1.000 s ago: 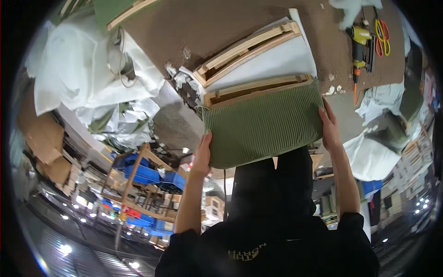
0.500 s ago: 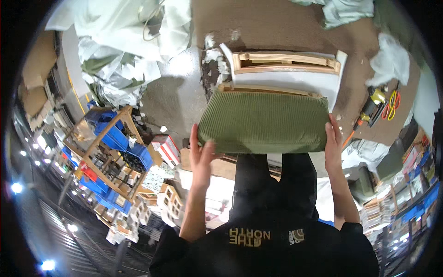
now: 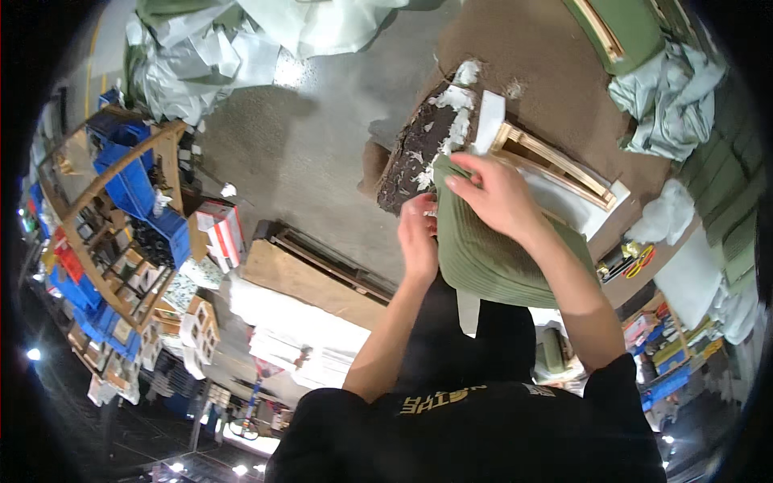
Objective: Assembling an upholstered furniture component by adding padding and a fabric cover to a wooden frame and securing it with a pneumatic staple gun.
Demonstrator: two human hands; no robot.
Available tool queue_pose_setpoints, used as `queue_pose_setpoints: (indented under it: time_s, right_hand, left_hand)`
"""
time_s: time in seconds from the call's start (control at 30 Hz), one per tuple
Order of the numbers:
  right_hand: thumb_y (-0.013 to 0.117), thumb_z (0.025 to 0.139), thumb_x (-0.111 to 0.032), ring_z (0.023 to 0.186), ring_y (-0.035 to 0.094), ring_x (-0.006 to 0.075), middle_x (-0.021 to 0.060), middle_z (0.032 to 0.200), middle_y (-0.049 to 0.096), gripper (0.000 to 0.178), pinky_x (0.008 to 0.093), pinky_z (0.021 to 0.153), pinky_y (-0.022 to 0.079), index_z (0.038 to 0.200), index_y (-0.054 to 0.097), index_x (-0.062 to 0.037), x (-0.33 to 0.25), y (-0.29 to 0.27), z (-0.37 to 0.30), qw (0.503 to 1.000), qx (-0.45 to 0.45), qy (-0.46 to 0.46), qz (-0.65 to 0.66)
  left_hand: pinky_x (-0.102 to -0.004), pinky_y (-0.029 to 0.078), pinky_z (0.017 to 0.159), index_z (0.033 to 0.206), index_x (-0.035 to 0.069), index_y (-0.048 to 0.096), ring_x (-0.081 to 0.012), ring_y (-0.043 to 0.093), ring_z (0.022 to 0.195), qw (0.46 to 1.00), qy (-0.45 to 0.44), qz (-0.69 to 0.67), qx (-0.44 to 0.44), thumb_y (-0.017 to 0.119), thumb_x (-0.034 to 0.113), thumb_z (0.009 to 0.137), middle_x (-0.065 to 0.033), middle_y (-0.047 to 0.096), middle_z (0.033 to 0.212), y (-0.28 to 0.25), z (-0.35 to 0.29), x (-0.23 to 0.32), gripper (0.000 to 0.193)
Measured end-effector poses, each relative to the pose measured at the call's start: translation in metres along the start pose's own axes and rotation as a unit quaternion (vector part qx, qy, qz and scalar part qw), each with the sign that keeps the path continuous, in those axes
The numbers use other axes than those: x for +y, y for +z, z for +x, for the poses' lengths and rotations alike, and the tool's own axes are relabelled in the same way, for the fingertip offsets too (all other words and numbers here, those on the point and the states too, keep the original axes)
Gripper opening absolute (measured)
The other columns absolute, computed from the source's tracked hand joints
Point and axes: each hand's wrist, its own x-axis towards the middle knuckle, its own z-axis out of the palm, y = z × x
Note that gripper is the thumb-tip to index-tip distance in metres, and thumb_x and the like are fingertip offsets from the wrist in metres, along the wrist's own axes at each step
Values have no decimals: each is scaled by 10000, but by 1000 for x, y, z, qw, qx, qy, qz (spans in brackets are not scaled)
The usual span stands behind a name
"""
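A padded block covered in green ribbed fabric (image 3: 499, 258), like an upholstered cushion, lies slanted in front of me at the edge of the brown table. My left hand (image 3: 419, 241) is at its left end, fingers curled against the edge of the cover. Over the far left corner reaches my right hand (image 3: 495, 193), its thumb and forefinger closing on the fabric there. The fingertips of my left hand are partly hidden by the cushion's edge. Just beyond, a bare wooden frame (image 3: 555, 165) rests on white foam sheet (image 3: 489, 121).
The brown tabletop (image 3: 555, 88) has a torn edge with white shreds (image 3: 455, 101). Scissors with red-yellow handles (image 3: 640, 262) lie at right. Crumpled plastic wrapping (image 3: 672, 105) and a green padded piece (image 3: 624, 32) sit far right. A wooden rack with blue bins (image 3: 133, 185) stands left.
My view has turned, and the cushion now slants away from me. My right hand has moved from its right end across to the left corner, near my left hand.
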Motion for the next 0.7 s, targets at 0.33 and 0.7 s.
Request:
queue_pose_setpoints:
  time_s: [0.33,0.7]
  right_hand:
    - [733,753,-298,1034,636,331,153,1040,688,357,443,885,491,1050,705,-103,2,52,100,878,-268,72,-389]
    - [671,746,-164,839,716,288,158,845,719,241,391,707,566,948,672,-32,-10,76,103,775,-274,-70,-565]
  left_hand:
    - [-393,418,831,1052,-15,552,-315,554,937,992,-81,-90,40,359,303,1042,-196,583,966,61,39,-105,372]
    - [-383,446,759,943,-62,545,-223,532,780,951,-104,-206,208,363,259,1037,-200,612,845,92,50,-53,381]
